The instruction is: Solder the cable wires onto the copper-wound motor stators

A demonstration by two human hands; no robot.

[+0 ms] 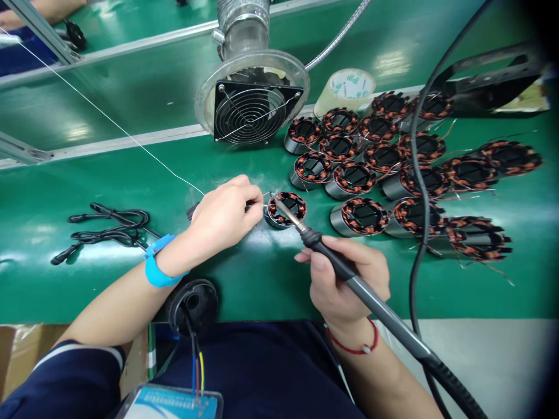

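Observation:
In the head view my right hand (349,273) is closed around a soldering iron (379,308). Its metal tip points up and left, at the near edge of a motor stator (287,209) with copper windings. My left hand (229,212) is closed in a pinch just left of that stator. A thin pale solder wire (131,138) runs down from the upper left into this hand, and its end shows by the iron's tip. Short coloured lead wires (265,210) show between my left fingertips and the stator. What else lies inside the left hand is hidden.
A fume extractor fan (251,113) hangs behind the stator. Several stators (360,216) stand at the right, beside a tape roll (345,93). The iron's cord (419,174) crosses there. Black cables (109,227) lie left; a round black cover (193,305) sits at the front edge.

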